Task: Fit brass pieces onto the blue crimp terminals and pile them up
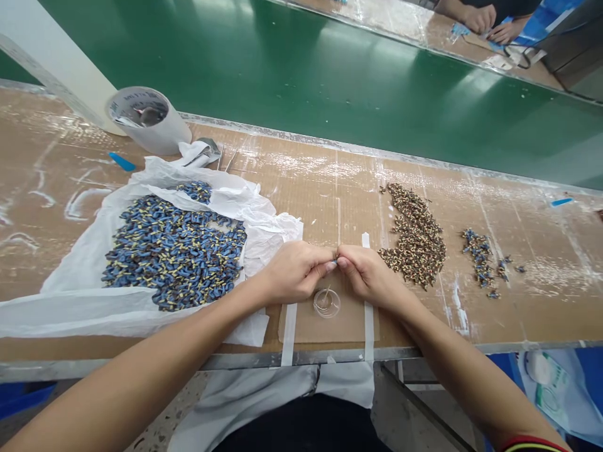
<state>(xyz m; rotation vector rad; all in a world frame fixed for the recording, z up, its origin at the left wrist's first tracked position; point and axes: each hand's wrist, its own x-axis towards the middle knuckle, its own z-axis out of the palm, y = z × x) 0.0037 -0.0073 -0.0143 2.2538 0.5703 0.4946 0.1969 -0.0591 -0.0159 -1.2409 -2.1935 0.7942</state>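
My left hand (301, 270) and my right hand (365, 270) meet over the table, both closed in a pinch. Between the fingertips shows a bit of a tiny blue piece (335, 258); the fingers hide most of it. Just below is a small clear round dish (326, 303) with a thin stick in it. To the left, white paper (70, 276) bears a heap of small blue, yellow and dark pieces (174, 251). A pile of small brown and tan pieces (417, 238) lies right of my right hand. Farther right is a small cluster of blue and brown pieces (483, 257).
A wide tape roll (174, 135) with things inside stands at the back left, beside a white upright panel (61, 56). Beyond the cardboard-covered table (301, 169) runs a green belt (282, 75). Another person's hands (490, 25) work across it. Blue slips (121, 162) lie about.
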